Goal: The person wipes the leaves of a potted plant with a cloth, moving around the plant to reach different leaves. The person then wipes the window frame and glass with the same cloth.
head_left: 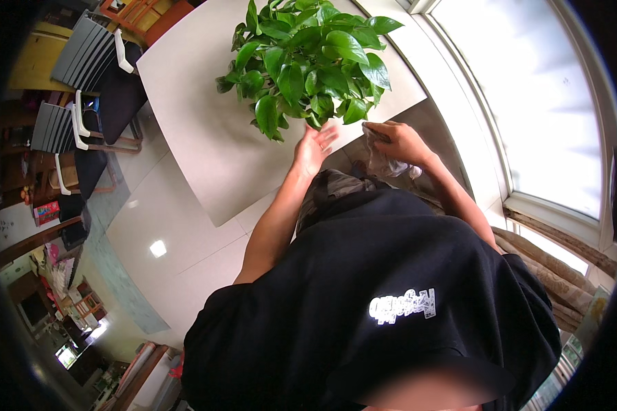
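A leafy green potted plant (pixel 308 61), likely a pothos, stands on a pale tabletop (pixel 180 103); its foliage hides whatever container it grows in. Just below the lowest leaves is my left hand (pixel 313 146), palm partly turned up, fingers apart and slightly blurred, with nothing in it. Beyond the table's edge, to the right, my right hand (pixel 398 141) grips a crumpled clear plastic bag (pixel 385 162) that hangs down from the fingers. What the bag contains cannot be made out.
A bright window (pixel 524 92) with a pale sill (pixel 457 87) runs along the right, and a patterned curtain (pixel 545 272) hangs below it. Two chairs with slatted grey backs (pixel 85 51) stand left of the table on a tiled floor (pixel 185 251).
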Demonstrator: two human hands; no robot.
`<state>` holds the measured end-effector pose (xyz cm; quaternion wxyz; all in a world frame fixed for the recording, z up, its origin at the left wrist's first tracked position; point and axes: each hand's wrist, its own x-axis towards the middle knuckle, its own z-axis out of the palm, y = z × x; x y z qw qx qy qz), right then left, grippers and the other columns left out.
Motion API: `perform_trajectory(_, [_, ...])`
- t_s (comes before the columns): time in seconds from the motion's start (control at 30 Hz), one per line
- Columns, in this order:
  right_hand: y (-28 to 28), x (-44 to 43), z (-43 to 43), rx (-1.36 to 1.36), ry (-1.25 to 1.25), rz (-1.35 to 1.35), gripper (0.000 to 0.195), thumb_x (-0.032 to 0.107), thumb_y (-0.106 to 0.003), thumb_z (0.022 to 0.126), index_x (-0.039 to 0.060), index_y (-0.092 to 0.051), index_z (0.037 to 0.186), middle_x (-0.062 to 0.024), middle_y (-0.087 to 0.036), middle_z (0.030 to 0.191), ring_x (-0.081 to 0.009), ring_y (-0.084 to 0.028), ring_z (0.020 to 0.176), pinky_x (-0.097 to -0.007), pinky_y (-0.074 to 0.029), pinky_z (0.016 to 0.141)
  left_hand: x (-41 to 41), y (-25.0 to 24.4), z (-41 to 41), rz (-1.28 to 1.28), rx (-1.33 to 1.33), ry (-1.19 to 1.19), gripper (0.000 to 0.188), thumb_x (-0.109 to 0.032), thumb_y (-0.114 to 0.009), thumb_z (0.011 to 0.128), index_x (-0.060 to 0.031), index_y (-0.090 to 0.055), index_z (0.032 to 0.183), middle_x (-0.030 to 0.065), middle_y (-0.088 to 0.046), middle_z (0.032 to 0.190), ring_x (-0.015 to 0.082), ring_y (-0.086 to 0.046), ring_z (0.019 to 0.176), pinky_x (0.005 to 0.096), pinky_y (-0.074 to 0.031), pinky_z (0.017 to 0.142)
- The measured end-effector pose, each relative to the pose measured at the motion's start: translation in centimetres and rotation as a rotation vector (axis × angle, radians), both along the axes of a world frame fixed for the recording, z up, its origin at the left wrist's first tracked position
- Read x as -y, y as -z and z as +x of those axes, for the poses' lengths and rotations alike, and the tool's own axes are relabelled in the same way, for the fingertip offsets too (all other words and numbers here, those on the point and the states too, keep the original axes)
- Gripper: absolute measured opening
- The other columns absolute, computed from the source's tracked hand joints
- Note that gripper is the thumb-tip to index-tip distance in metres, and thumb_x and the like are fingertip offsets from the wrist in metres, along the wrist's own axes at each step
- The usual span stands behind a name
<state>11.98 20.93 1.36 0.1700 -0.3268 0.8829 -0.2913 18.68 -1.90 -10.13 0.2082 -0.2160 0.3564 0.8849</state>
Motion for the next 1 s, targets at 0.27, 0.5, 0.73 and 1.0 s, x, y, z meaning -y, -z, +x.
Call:
perform_trajectory(0.27, [-0.5, 1.6, -1.9, -0.044, 0.093, -0.183, 0.045, 0.020, -0.059, 0.077, 0.0116, -0.055, 0.121, -0.0171, -0.061, 0.095, -0.0339, -0.061, 0.086, -0.0405, -0.048, 0.076, -3.7, -1.3, -2.3, 0.039, -0.004, -0.152, 0.053, -0.054, -0.040, 0.091, -0.0109, -0.050, 0.121, 0.0011, -0.054, 0.118, 0.0150, -0.050, 0.108, 0.0362, -0.034, 0.093])
perform_trajectory(0.5, [2.7, 0.7, -0.7, 0.103, -0.155, 0.060, 0.046, 0.025, -0.056, 0.075, 0.0176, -0.056, 0.120, -0.0186, -0.062, 0.089, -0.0345, -0.061, 0.081, -0.0420, -0.049, 0.074, -4.3, -2.5, -2.0, 0.159, -0.048, -0.143, 0.056, -0.052, -0.035, 0.093, -0.0062, -0.049, 0.120, 0.0127, -0.057, 0.120, 0.0204, -0.053, 0.107, 0.0327, -0.039, 0.088])
perform_trajectory(0.73, [3.4, -3.7, -2.4, 0.050, -0.096, 0.052, 0.047, 0.022, -0.056, 0.073, 0.0195, -0.057, 0.120, -0.0182, -0.062, 0.086, -0.0341, -0.061, 0.079, -0.0417, -0.050, 0.073, -4.7, 1.1, -2.9, -0.316, -0.054, -0.481, 0.022, -0.023, -0.051, 0.087, -0.0060, -0.056, 0.100, 0.0077, -0.061, 0.107, 0.0188, -0.054, 0.101, 0.0331, -0.035, 0.092])
perform_trajectory(1.0, [3.2, -3.0, -3.6, 0.022, -0.072, -0.086, 0.046, 0.020, -0.058, 0.076, 0.0171, -0.056, 0.121, -0.0156, -0.060, 0.085, -0.0332, -0.061, 0.074, -0.0409, -0.049, 0.069, -6.8, 2.6, -5.6, 0.178, -0.038, -0.428, 0.028, -0.026, -0.047, 0.087, -0.0107, -0.057, 0.108, 0.0040, -0.060, 0.110, 0.0160, -0.055, 0.099, 0.0283, -0.041, 0.086])
